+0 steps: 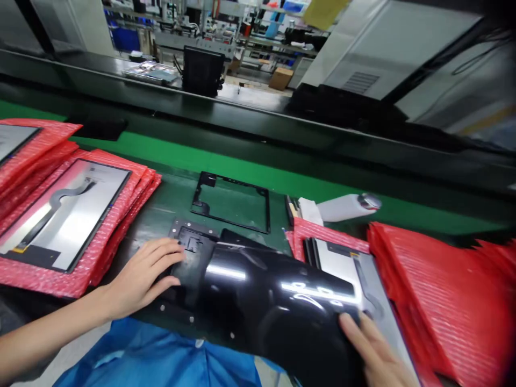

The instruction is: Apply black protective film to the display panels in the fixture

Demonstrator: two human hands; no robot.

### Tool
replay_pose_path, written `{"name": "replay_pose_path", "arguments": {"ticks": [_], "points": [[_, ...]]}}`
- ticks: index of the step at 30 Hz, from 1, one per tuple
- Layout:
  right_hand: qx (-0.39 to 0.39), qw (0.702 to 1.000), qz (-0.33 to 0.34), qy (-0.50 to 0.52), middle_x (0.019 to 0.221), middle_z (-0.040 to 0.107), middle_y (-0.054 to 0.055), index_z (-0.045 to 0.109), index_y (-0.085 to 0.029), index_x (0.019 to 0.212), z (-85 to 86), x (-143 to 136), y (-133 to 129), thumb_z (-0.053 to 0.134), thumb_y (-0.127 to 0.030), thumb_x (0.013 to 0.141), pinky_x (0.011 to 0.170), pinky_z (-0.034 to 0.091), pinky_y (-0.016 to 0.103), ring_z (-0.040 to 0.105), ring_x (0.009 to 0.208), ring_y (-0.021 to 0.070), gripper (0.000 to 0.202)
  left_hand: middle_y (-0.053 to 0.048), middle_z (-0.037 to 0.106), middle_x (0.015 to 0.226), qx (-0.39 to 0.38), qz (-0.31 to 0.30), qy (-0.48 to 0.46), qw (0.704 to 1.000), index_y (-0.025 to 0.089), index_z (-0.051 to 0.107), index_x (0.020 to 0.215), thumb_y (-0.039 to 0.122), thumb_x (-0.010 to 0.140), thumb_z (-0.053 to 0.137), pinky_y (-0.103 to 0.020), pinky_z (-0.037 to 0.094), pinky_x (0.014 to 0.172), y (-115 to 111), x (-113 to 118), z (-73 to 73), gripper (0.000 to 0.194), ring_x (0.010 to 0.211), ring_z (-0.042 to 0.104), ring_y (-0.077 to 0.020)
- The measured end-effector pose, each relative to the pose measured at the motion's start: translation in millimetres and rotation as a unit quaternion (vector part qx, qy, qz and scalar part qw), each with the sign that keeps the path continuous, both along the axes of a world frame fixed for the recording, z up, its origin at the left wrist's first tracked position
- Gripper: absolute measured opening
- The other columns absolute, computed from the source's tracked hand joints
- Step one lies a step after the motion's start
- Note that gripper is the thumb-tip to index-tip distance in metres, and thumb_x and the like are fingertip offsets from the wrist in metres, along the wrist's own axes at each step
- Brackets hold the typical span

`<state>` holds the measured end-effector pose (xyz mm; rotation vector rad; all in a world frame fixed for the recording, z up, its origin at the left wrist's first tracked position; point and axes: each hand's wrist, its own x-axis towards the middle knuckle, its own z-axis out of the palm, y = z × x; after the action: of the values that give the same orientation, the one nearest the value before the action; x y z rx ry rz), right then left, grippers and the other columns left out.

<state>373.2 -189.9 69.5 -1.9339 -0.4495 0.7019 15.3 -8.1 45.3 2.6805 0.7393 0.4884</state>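
A glossy black sheet (278, 306) with a curved, reflective surface spans the near middle of the bench. My right hand (374, 344) grips its right end, with the thumb side on the edge. The sheet's left end lies over or against a flat black fixture plate (192, 248) with small screws; I cannot tell whether they are joined. My left hand (155, 271) rests at the plate's left side, fingers stretched out and thumb apart, holding nothing. Behind the plate lies a thin black rectangular frame (269, 212).
Display panels (86, 207) lie on stacked red bubble-wrap sleeves (121, 236) at left. More red sleeves (439, 301) are piled at right, beside silver panels (387, 285). A white bottle (342, 208) lies behind them. A raised dark ledge (250, 115) runs along the back.
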Motion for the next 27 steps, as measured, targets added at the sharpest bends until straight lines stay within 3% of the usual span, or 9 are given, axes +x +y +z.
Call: {"name": "replay_pose_path", "arguments": {"ticks": [3, 6, 9, 13, 17, 23, 27], "points": [[-0.020, 0.994, 0.007, 0.108, 0.133, 0.065, 0.003, 0.040, -0.031, 0.151, -4.0, -32.6, 37.8, 0.077, -0.060, 0.069, 0.109, 0.044, 0.048, 0.057, 0.126, 0.0351, 0.095, -0.010, 0.040, 0.156, 0.010, -0.012, 0.015, 1.000, 0.023, 0.027, 0.155, 0.045, 0.099, 0.047, -0.049, 0.025, 0.120, 5.2, -1.4, -13.9, 0.063, 0.147, 0.031, -0.0264], [-0.008, 0.996, 0.018, 0.082, 0.147, 0.053, 0.001, 0.044, -0.030, 0.149, -8.5, -49.0, 56.4, 0.077, -0.061, 0.069, 0.119, 0.028, 0.046, 0.040, 0.141, 0.0317, 0.092, -0.008, 0.035, 0.159, 0.012, -0.023, 0.051, 0.998, 0.025, 0.018, 0.158, 0.050, 0.099, 0.045, -0.054, 0.014, 0.122, 8.6, -1.9, -25.3, 0.070, 0.151, 0.022, -0.0270], [-0.013, 0.997, 0.022, 0.079, 0.144, 0.056, 0.001, 0.046, -0.029, 0.148, -13.8, -51.7, 62.8, 0.076, -0.060, 0.071, 0.121, 0.020, 0.047, 0.031, 0.146, 0.0305, 0.088, -0.008, 0.034, 0.159, 0.008, -0.008, 0.061, 0.998, 0.025, 0.015, 0.158, 0.049, 0.099, 0.045, -0.056, 0.010, 0.122, 10.1, -2.7, -29.5, 0.071, 0.152, 0.021, -0.0263], [-0.018, 0.993, 0.025, 0.115, 0.134, 0.064, 0.004, 0.041, -0.028, 0.151, -16.1, -53.6, 68.8, 0.078, -0.060, 0.069, 0.119, 0.024, 0.050, 0.035, 0.144, 0.0322, 0.096, -0.010, 0.037, 0.158, -0.004, 0.004, 0.052, 0.999, 0.026, 0.013, 0.158, 0.046, 0.098, 0.048, -0.057, 0.011, 0.121, 11.1, -4.2, -30.3, 0.072, 0.151, 0.024, -0.0262], [-0.019, 0.992, 0.036, 0.117, 0.144, 0.056, 0.002, 0.040, -0.031, 0.151, -18.0, -56.7, 73.7, 0.077, -0.059, 0.072, 0.115, 0.034, 0.049, 0.043, 0.138, 0.0331, 0.091, -0.010, 0.037, 0.157, -0.013, 0.010, 0.053, 0.998, 0.026, 0.014, 0.158, 0.045, 0.099, 0.047, -0.057, 0.010, 0.121, 12.9, -5.4, -32.3, 0.071, 0.151, 0.024, -0.0264], [-0.011, 0.995, 0.042, 0.088, 0.146, 0.053, 0.001, 0.047, -0.032, 0.147, -29.8, -50.9, 72.2, 0.077, -0.058, 0.070, 0.119, 0.026, 0.044, 0.040, 0.141, 0.0298, 0.087, -0.009, 0.032, 0.160, -0.016, 0.005, 0.067, 0.998, 0.024, 0.015, 0.158, 0.046, 0.101, 0.042, -0.057, 0.006, 0.121, 14.7, -6.2, -36.0, 0.066, 0.153, 0.018, -0.0255], [-0.013, 0.993, 0.049, 0.109, 0.146, 0.053, 0.001, 0.045, -0.032, 0.148, -34.9, -49.2, 70.8, 0.078, -0.057, 0.070, 0.118, 0.029, 0.045, 0.043, 0.139, 0.0306, 0.089, -0.011, 0.035, 0.158, -0.025, 0.005, 0.051, 0.998, 0.025, 0.016, 0.158, 0.045, 0.100, 0.044, -0.060, 0.008, 0.121, 14.9, -5.9, -36.4, 0.067, 0.152, 0.021, -0.0270]]}}
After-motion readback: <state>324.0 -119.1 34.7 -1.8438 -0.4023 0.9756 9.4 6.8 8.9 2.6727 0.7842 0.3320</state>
